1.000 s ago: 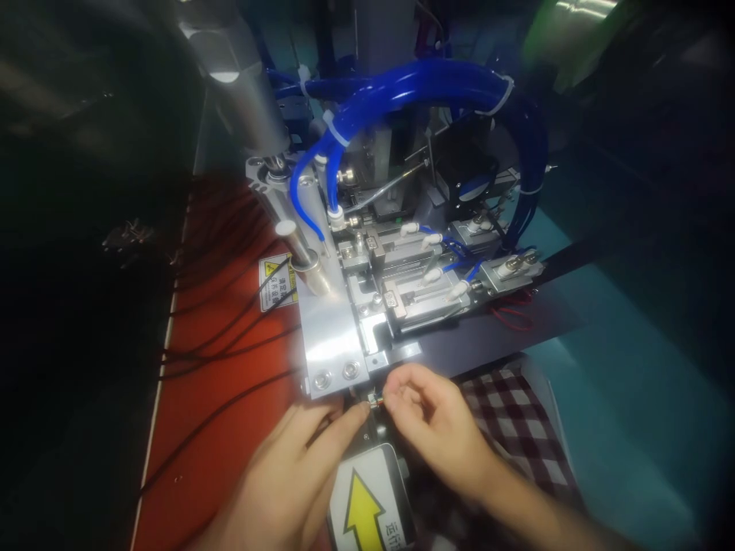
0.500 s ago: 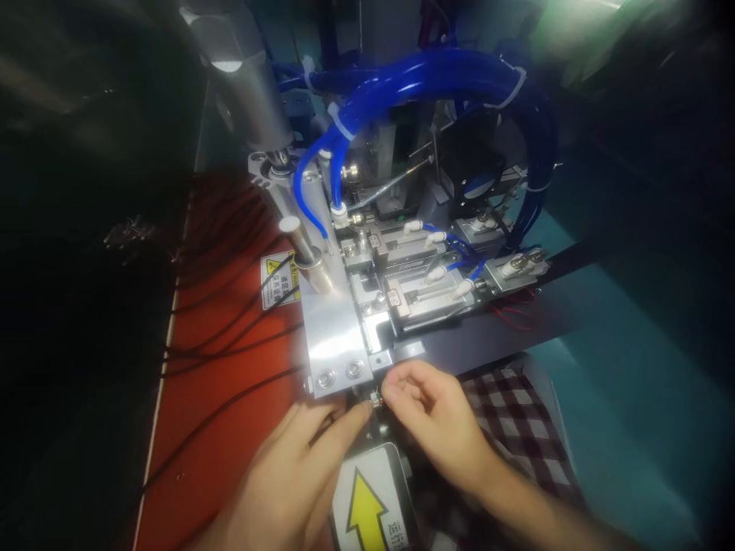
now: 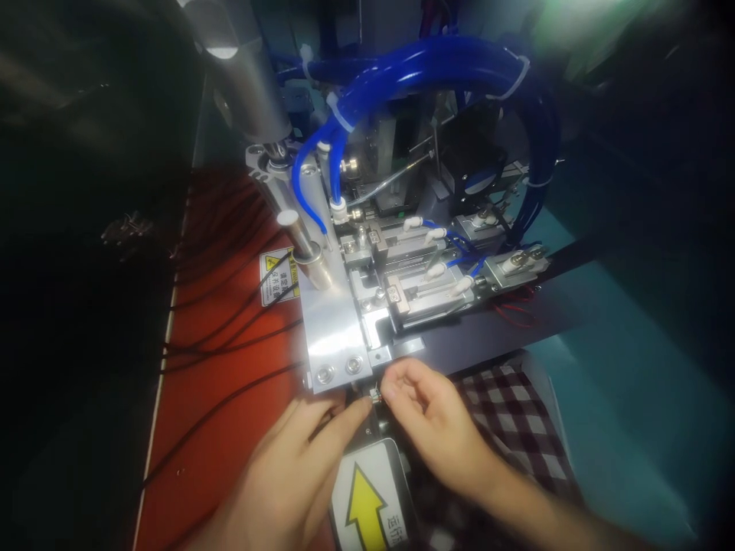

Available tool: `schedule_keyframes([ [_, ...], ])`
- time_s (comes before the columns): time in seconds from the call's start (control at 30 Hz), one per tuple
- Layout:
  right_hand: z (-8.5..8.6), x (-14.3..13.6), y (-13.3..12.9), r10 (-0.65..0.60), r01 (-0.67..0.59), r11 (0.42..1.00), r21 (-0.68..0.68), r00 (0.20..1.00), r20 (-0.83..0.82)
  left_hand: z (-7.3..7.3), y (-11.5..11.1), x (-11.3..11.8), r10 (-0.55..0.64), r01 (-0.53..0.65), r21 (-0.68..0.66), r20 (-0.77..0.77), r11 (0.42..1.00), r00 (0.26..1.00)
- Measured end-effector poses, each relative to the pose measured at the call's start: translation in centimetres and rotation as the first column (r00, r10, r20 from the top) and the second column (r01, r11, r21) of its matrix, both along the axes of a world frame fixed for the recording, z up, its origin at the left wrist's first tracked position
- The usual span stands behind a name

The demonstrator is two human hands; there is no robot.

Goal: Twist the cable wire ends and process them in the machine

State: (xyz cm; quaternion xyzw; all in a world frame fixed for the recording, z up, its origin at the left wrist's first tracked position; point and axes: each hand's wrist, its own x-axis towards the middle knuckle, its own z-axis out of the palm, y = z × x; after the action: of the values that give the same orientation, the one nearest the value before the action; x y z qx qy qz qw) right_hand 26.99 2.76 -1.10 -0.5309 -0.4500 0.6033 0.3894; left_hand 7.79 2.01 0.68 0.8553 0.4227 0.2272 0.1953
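A small metallic part (image 3: 375,395) sits at the near end of the machine's metal plate (image 3: 336,337). My left hand (image 3: 304,451) reaches it from the left, its thumb and fingers drawn together at the part's left side. On the other side, my right hand (image 3: 430,417) has thumb and forefinger pinched beside the part. Whatever lies between the fingertips of either hand is too small or hidden to name. Just below the hands is a white label with a yellow arrow (image 3: 367,501).
Pneumatic cylinders (image 3: 430,295) with white fittings stand beyond my right hand, under a thick loop of blue tubes (image 3: 442,65). Black cables cross the red surface (image 3: 218,413) at left. Upright metal rods (image 3: 298,229) rise behind the plate. Checked cloth (image 3: 517,413) shows at lower right.
The view has shifted slightly, so the machine appears a little higher. Both hands keep nearly the same place and pose around the small part.
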Motion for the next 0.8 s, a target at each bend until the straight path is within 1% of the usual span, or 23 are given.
schedule_keyframes([
  [0.13,0.3,-0.2,0.1,-0.010,0.010,0.999,-0.031,1.000,0.015,0.2,0.1,0.1,0.006,-0.006,-0.008,-0.009,1.000,1.000],
  [0.37,1.3,0.0,0.8,-0.058,0.033,0.979,-0.203,0.991,-0.119,0.4,0.0,0.3,0.029,-0.030,-0.013,-0.042,0.999,0.999],
  [0.53,1.6,-0.4,1.2,-0.143,0.113,0.958,-0.263,0.985,-0.100,0.3,0.0,0.3,0.021,-0.021,-0.007,-0.039,1.000,0.999],
  [0.67,1.3,-0.6,1.0,-0.146,0.121,0.964,-0.237,0.985,-0.092,0.3,0.0,0.4,0.028,-0.028,0.012,-0.018,1.000,0.999],
  [0.8,0.8,-0.8,0.5,-0.118,0.110,0.987,-0.119,0.991,-0.064,0.4,0.0,0.7,0.043,-0.043,0.009,-0.003,0.999,0.999],
])
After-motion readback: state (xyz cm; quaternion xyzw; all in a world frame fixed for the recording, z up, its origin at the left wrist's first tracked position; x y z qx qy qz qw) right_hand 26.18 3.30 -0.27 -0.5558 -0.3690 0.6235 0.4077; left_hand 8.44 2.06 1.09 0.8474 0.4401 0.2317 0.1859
